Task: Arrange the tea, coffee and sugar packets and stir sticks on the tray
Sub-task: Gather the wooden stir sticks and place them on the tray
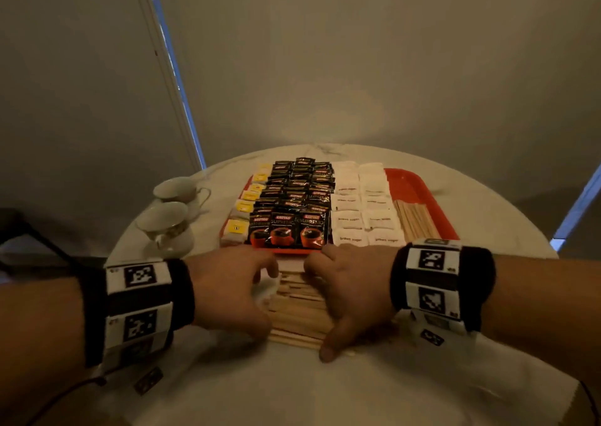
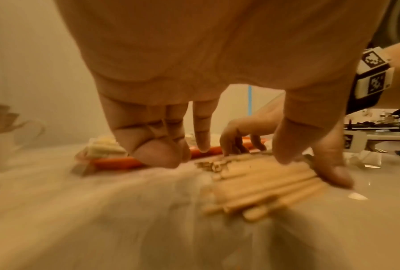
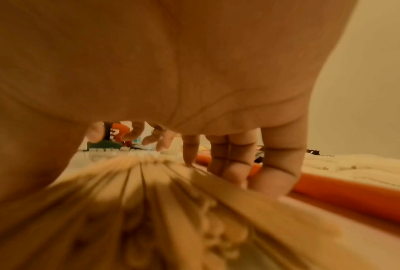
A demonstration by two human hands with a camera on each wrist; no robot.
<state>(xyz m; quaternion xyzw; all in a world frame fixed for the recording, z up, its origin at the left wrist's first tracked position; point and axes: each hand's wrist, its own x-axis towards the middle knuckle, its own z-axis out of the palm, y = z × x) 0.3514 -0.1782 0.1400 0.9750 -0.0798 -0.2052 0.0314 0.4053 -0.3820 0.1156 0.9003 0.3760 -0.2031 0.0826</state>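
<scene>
Wooden stir sticks (image 1: 297,308) are lying in a loose bundle on the white table (image 1: 357,393), just in front of the red tray (image 1: 419,191), and both hands are closing in on them from either side. Fingers of the left hand (image 1: 227,292) are curling down at one end of the bundle, and the right hand (image 1: 348,295) is cupping the other end with its thumb along the near side, so the sticks are being gathered, not yet lifted. Coffee packets (image 1: 292,211), tea bags (image 1: 242,212) and sugar packets (image 1: 361,211) are already sitting in rows on the tray, with some sticks (image 1: 414,216) laid at its right. Next, I judge, both hands need to squeeze evenly, lift level and set the bundle beside those sticks
</scene>
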